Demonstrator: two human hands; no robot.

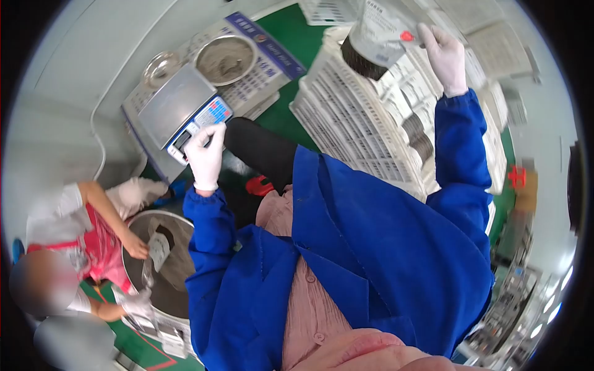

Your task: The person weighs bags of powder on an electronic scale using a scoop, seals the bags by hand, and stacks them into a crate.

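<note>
My right hand (pixel 447 60), in a white glove, is raised and closed on the edge of a printed silver-white pouch (pixel 382 31). A red mark shows on the pouch, and its lower part is dark. My left hand (pixel 205 159), also gloved in white, is at the front edge of a digital scale (pixel 180 106) near its buttons. Its thumb and fingers are curled together; what they hold, if anything, cannot be made out. Behind the scale stands a steel bowl (pixel 227 60) of grey-brown powder, with a smaller metal dish (pixel 162 68) beside it.
Stacked white plastic crates (pixel 349 111) stand to the right, with more pouches (pixel 419 133) in the top one. At the left, a co-worker's hand (pixel 135 245) holds a pouch (pixel 159 248) over a large steel tub (pixel 133 266) of powder. A white cable runs along the wall.
</note>
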